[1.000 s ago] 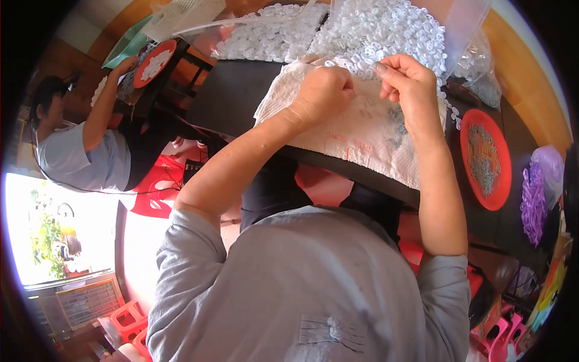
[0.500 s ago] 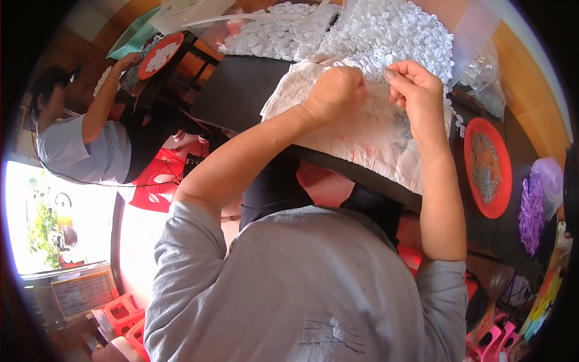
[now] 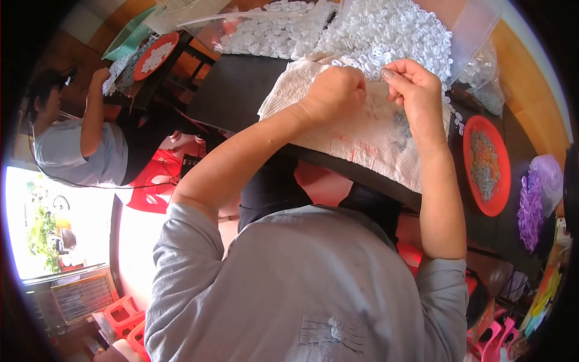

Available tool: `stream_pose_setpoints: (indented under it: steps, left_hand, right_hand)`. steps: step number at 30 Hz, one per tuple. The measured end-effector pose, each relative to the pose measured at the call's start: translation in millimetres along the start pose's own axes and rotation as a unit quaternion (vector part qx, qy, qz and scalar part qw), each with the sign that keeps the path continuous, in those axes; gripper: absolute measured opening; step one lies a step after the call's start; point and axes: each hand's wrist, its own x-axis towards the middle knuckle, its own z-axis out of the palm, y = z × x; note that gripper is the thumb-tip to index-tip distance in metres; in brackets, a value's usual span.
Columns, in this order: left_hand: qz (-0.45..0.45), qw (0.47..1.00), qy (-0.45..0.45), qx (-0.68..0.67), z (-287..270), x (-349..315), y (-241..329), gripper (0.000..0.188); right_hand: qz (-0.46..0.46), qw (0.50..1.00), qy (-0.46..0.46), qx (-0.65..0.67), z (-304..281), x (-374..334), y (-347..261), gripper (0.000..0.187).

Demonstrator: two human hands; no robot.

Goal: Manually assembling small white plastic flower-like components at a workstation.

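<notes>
Above a white towel (image 3: pixel 356 136), my left hand (image 3: pixel 338 90) is curled into a fist, its fingertips turned away, so whatever it holds is hidden. Beside it, a short gap to the right, my right hand (image 3: pixel 416 90) pinches thumb against forefinger; anything between them is too small to name. Just beyond both hands lies a large heap of small white plastic rings or clips (image 3: pixel 386 33), some of it spilling to the towel's far edge. A patch of small grey bits (image 3: pixel 400 133) rests on the towel near my right wrist.
A red oval tray (image 3: pixel 505 181) with small grey metal pieces stands at the right, near a purple plastic chain (image 3: pixel 531 211). A clear bag (image 3: pixel 485 78) sits at the back right. Another person (image 3: pixel 84 133) works at the far left beside a red plate (image 3: pixel 140 71) of white pieces.
My left hand has turned slightly while staying closed; my right hand keeps its pinch almost in place. At the far left, the other person's hand has drawn back from the red plate.
</notes>
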Motion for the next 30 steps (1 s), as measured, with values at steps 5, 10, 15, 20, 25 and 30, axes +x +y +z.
stream_pose_setpoints:
  steps: [5,10,15,20,25,30]
  left_hand:
    - [-0.18,0.908,-0.092,-0.368,-36,0,19,0.013]
    - [-0.2,0.845,-0.107,-0.484,-44,1,17,0.015]
    - [-0.239,0.788,-0.117,-0.554,-42,-3,18,0.015]
    - [-0.199,0.885,-0.054,-0.418,-36,6,12,0.017]
    - [0.041,0.993,0.083,0.07,-6,39,-1,0.019]
    - [0.107,0.975,0.02,0.194,12,54,-8,0.019]
  right_hand:
    - [-0.13,0.987,-0.056,-0.072,0,-1,3,0.015]
    - [-0.154,0.979,-0.087,-0.101,2,-2,2,0.019]
    - [-0.119,0.985,-0.086,-0.093,0,-4,-1,0.015]
    - [-0.09,0.995,-0.033,-0.036,2,-1,2,0.007]
    - [0.001,1.0,0.011,-0.01,-5,14,18,0.006]
    - [-0.049,0.987,-0.029,-0.15,-4,19,40,0.006]
